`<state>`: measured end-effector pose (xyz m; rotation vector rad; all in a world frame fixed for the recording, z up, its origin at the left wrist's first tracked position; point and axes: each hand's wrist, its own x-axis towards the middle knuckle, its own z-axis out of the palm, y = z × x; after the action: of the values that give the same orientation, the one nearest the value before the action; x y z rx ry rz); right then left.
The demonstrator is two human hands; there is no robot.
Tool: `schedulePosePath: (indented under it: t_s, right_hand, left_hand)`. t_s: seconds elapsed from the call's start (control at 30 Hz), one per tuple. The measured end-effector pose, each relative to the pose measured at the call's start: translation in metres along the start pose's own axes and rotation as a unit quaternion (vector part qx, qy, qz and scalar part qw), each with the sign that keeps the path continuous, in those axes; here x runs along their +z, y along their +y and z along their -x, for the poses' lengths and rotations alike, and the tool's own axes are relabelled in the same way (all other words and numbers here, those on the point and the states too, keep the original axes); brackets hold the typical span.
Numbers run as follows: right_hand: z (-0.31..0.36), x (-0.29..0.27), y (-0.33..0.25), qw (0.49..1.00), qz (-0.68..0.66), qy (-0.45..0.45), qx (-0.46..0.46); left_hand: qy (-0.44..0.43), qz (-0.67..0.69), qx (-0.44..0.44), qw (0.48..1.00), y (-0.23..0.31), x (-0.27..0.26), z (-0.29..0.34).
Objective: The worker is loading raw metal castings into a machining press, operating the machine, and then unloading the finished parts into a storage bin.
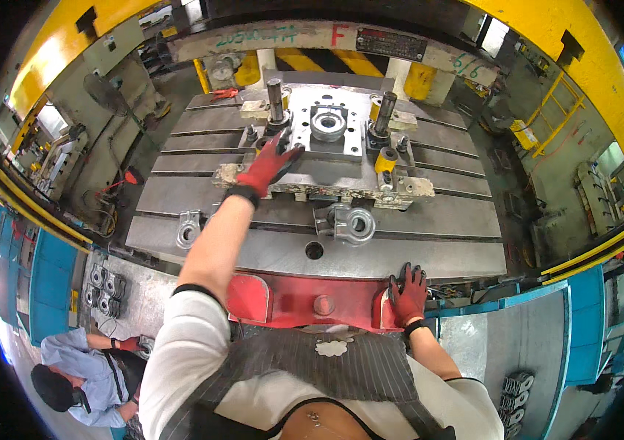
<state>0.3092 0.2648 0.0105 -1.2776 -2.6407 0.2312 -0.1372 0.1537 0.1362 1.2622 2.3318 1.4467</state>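
My left hand, in a red glove with dark fingertips, reaches over the left side of the die with its fingers stretched out. It is beside the left guide post and holds nothing that I can see. A ring-shaped grey metal part sits on the die's bright plate, to the right of those fingers. My right hand, gloved alike, lies with fingers spread on the right end of the red control box. Two more metal parts, one ring-ended and one smaller-looking, lie on the slotted press bed.
The right guide post and a yellow cylinder rise from the die. Overhead spans the press's upper block. Metal parts are grouped on the left table and right table. A co-worker is at lower left.
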Motion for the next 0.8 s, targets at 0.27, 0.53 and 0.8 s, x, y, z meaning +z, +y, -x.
schedulePosePath:
  t_s: [0.27,0.53,0.8]
  right_hand:
    - [-0.008,0.004,0.004,1.0,0.024,-0.02,-0.004]
    - [-0.014,-0.002,0.002,0.999,0.001,-0.046,0.019]
    - [-0.011,-0.001,0.003,0.999,0.006,-0.032,0.002]
  left_hand:
    - [0.015,-0.299,-0.16,0.941,0.022,0.102,-0.114]
    - [-0.045,-0.33,-0.213,0.918,0.027,0.12,-0.155]
    - [0.036,-0.08,-0.074,0.993,0.033,0.087,-0.135]
